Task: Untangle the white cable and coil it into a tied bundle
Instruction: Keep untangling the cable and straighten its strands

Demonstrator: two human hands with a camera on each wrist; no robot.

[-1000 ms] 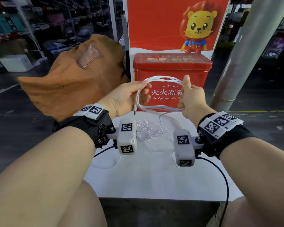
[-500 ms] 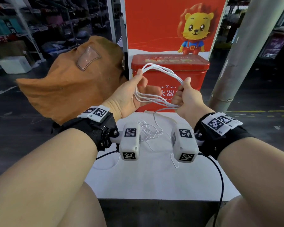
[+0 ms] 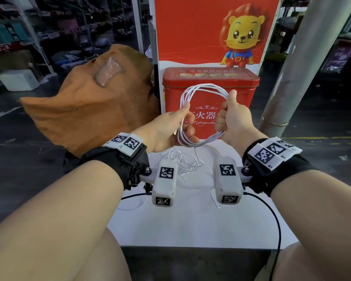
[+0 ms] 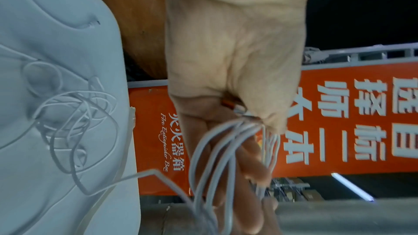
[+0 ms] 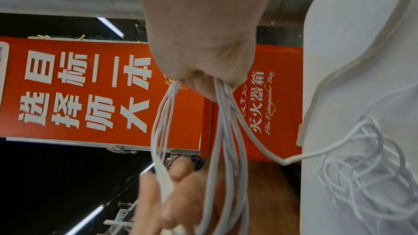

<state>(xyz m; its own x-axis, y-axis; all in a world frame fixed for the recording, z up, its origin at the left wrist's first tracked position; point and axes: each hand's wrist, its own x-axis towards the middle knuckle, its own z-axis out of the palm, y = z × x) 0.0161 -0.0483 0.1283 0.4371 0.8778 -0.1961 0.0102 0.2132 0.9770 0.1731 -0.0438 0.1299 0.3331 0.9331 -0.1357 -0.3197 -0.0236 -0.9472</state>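
Observation:
The white cable point(image 3: 204, 87) is gathered into a round coil of several loops, held upright in the air in front of the red box. My left hand point(image 3: 185, 120) pinches the coil's left side between thumb and fingers. The right hand point(image 3: 227, 112) grips its right side in a fist, thumb up. In the left wrist view the strands point(image 4: 217, 158) fan out from under my thumb point(image 4: 267, 110). The right wrist view shows the strands point(image 5: 226, 131) leaving my closed fist point(image 5: 203, 71). One strand trails down to a loose tangle point(image 3: 182, 161) on the white table point(image 3: 190, 224).
A red fire-extinguisher box point(image 3: 211, 78) stands at the table's far edge, below a red poster point(image 3: 190, 33) with a cartoon lion. A brown sack point(image 3: 89, 110) sits to the left. A grey pillar point(image 3: 304, 67) rises on the right. Dark floor surrounds the table.
The coil has turned from a flattened, tilted bunch into an upright round loop. My left hand has shifted from fingers spread inside the loops to a pinch on the left side.

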